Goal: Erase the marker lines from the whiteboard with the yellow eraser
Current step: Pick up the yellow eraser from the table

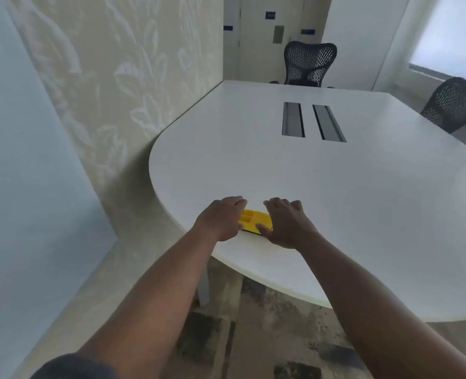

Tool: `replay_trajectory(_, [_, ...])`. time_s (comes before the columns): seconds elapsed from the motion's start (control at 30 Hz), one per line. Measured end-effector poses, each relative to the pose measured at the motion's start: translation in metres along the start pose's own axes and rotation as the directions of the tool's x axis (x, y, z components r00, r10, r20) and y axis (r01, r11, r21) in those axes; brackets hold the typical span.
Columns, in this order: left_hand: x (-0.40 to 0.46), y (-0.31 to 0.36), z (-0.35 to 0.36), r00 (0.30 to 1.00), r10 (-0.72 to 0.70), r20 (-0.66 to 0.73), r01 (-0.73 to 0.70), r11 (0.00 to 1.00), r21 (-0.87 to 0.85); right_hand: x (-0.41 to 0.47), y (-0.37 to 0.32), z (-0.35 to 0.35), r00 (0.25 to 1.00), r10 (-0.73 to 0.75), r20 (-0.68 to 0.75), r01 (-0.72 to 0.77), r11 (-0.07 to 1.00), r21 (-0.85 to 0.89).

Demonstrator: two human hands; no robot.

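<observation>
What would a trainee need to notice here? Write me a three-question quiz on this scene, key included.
1. True or false: the yellow eraser lies on the floor.
2. Which hands touch the eraser? A) only the left hand B) only the right hand C) both
3. Fill in: behind the two dark slots in the table, at its far end, stands a black mesh ____.

Key
1. False: it lies on the table near the front edge.
2. C: one hand at each end.
3. Chair.
</observation>
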State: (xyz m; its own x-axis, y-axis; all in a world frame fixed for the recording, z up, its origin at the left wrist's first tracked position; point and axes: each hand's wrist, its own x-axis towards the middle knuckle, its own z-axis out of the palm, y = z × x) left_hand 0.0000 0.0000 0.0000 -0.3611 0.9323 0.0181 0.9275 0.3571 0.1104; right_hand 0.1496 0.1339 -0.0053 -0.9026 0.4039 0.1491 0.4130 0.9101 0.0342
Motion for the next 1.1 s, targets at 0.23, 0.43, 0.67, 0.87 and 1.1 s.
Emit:
replay_trajectory(0.23, [0.016, 0.013, 0.012, 0.997, -0.011, 0.078, 0.004, 0.996, 0.094, 0.001, 0.009, 0.018, 0.997, -0.065, 0.05, 0.064, 0.997, 0.032])
replay_trajectory(0.43, [-0.014, -0.003, -0.01, 0.999, -0.031, -0.045, 0.038, 0.983, 0.177, 0.006, -0.011, -0.001, 0.985, -0.171, -0.034, 0.173, 0.981, 0.093])
replay_trajectory(0.67, [-0.101, -0.044, -0.081, 0.956, -0.128, -0.265, 0.203, 0.938, 0.282, 0.015, -0.1, -0.062, 0.937, -0.259, -0.235, 0.295, 0.946, 0.132])
replay_trajectory(0.87, [-0.214, -0.062, -0.152, 0.862, -0.227, -0.453, 0.401, 0.852, 0.336, 0.001, -0.208, -0.124, 0.844, -0.325, -0.427, 0.416, 0.899, 0.136])
replay_trajectory(1.1, [-0.376, -0.064, -0.235, 0.743, -0.225, -0.631, 0.557, 0.731, 0.395, -0.041, -0.352, -0.2, 0.669, -0.347, -0.657, 0.565, 0.813, 0.145])
